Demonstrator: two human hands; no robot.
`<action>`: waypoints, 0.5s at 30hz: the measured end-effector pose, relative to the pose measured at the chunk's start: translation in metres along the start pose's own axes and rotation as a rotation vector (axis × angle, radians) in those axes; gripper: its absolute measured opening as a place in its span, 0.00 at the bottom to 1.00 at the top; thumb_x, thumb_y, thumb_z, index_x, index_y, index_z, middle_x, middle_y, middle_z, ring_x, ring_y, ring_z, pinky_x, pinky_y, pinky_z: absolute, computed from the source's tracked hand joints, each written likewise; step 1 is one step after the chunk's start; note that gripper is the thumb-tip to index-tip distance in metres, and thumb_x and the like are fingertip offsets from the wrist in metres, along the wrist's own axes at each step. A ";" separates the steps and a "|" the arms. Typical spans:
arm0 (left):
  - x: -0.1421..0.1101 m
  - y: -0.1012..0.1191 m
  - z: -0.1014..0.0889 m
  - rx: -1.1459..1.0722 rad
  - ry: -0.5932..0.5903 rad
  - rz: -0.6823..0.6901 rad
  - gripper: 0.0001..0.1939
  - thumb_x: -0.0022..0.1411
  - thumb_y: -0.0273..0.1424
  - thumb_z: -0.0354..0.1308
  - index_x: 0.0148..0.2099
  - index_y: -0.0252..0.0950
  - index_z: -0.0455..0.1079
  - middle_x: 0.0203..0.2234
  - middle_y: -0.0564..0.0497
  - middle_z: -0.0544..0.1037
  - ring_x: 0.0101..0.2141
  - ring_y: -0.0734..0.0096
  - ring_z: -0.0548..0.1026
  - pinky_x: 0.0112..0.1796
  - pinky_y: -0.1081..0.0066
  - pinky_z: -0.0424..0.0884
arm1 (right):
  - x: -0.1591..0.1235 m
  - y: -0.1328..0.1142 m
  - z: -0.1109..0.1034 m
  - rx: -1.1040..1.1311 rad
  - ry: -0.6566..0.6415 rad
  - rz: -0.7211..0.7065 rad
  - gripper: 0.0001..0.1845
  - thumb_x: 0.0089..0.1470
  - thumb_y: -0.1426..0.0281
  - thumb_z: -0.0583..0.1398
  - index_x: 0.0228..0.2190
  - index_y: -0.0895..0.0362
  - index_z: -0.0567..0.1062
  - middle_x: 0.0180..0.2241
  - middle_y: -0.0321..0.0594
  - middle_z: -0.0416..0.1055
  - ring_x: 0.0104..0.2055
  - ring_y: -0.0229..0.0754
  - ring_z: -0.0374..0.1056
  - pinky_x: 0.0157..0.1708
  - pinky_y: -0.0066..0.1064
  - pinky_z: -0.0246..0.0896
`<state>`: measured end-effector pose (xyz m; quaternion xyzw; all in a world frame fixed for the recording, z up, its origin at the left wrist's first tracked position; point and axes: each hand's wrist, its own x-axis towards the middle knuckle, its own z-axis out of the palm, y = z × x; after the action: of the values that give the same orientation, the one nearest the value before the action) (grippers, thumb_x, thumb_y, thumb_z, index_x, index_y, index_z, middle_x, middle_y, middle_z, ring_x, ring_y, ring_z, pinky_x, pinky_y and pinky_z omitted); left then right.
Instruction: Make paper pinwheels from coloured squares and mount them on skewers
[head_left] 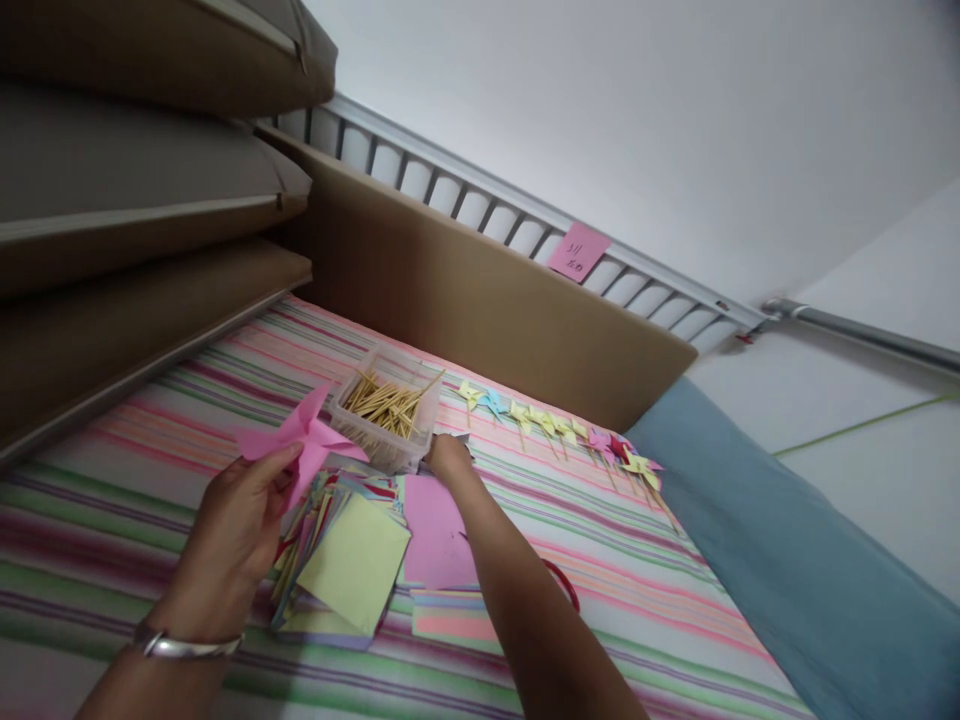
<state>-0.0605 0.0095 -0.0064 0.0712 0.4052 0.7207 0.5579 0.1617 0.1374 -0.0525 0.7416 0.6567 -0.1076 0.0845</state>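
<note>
We noted the left hand (251, 505) pinching a pink pinwheel (316, 440), no stick visible, near the stick box (401, 458). Right hand (448, 455) beside that box; its grip we couldn't tell. Apparently done: stick-mounted pinwheels (519, 412) in a row. Unfolded: paper stack (356, 565).

The pinwheel (321, 438) at left of centre is of matt pink paper. The box (373, 450) near the centre is of clear plastic, a little glossy, and the sticks (382, 405) inside look like wood. The paper sheets (356, 565) at lower centre are matt. Under them lies striped cloth (360, 690), without shine. At lower left, the bracelet (191, 648) is of shiny metal.
</note>
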 end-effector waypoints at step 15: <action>0.001 -0.003 0.001 0.030 -0.008 0.016 0.10 0.35 0.21 0.66 0.18 0.34 0.67 0.12 0.59 0.71 0.17 0.82 0.66 0.18 0.84 0.63 | 0.006 0.007 0.007 0.059 0.020 -0.001 0.14 0.58 0.66 0.56 0.44 0.58 0.69 0.45 0.43 0.68 0.43 0.43 0.68 0.42 0.40 0.66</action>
<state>-0.0580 0.0112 -0.0084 0.0857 0.4134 0.7187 0.5524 0.1692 0.1402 -0.0604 0.7444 0.6545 -0.1195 0.0561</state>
